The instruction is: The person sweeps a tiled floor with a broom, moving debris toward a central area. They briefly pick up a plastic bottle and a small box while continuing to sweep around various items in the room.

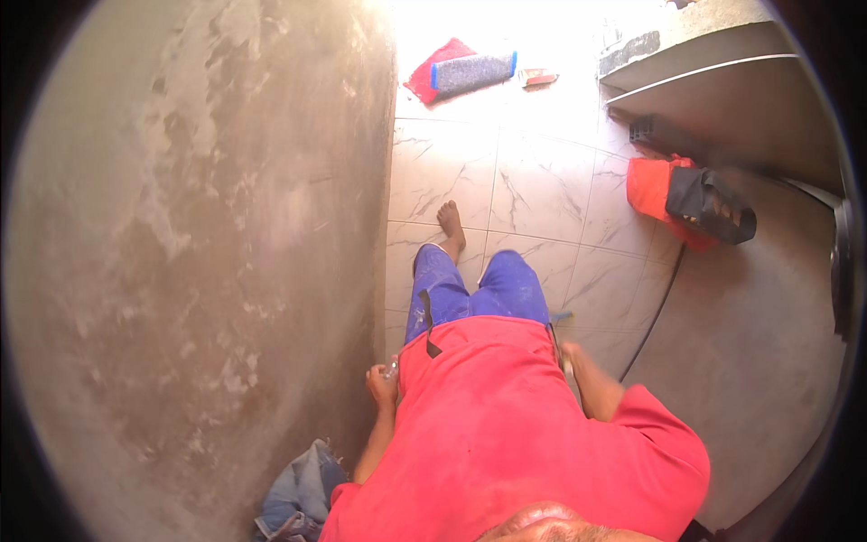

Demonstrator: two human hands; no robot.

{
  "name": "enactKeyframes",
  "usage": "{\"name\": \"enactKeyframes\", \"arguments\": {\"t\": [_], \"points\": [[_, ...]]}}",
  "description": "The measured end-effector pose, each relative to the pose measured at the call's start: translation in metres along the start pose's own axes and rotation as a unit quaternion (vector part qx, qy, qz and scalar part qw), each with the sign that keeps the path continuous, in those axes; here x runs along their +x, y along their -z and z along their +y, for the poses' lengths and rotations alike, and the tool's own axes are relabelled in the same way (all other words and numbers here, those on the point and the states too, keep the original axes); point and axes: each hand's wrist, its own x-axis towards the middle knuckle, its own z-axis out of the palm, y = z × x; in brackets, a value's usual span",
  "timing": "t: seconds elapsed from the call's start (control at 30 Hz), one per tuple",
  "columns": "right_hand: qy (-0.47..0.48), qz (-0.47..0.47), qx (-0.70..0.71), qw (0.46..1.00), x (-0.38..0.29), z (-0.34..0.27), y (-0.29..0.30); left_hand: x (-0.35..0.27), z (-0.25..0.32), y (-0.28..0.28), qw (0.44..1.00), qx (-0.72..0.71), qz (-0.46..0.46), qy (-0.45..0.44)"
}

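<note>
At my left side, between the red shirt and the rough wall, my left hand (381,387) is closed around a small clear object (391,370). It looks like glass or plastic, and its lower part is hidden by the fingers. My right hand (571,358) hangs by my right hip, blurred and partly hidden by the shirt. Something pale shows beside its fingers, but I cannot tell if it is held. A dark strap (428,325) hangs over the front of the blue trousers (440,291). One bare foot (452,227) stands on the tiled floor (542,196).
A worn plastered wall (237,271) runs close on my left. Crumpled denim cloth (301,491) lies at lower left. Ahead are a red cloth (423,74), a grey roll with blue ends (474,72) and a small box (538,77). At right lie a red-and-black bag (708,203) and a dark cable (653,318).
</note>
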Motion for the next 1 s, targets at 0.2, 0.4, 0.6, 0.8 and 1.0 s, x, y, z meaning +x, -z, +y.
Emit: {"name": "enactKeyframes", "arguments": {"t": [0.2,0.4,0.6,0.8,1.0], "points": [[0.221,-0.042,0.207,0.952,-0.099,-0.382,-0.167,0.091,0.112,0.085,0.988,0.064,0.043,-0.134],[0.316,-0.113,0.259,0.906,-0.265,-0.540,-0.163,0.137,0.245,0.140,0.953,0.125,0.018,-0.276],[0.396,0.102,0.026,0.912,-0.287,-0.417,-0.080,0.131,0.452,0.245,0.873,0.134,0.020,-0.469],[0.077,0.165,0.057,0.982,-0.322,-0.304,-0.037,0.090,0.621,0.378,0.799,0.109,0.162,-0.568],[-0.044,0.132,0.119,0.983,-0.253,-0.395,-0.012,0.117,0.681,0.439,0.715,0.146,0.342,-0.591]]}}
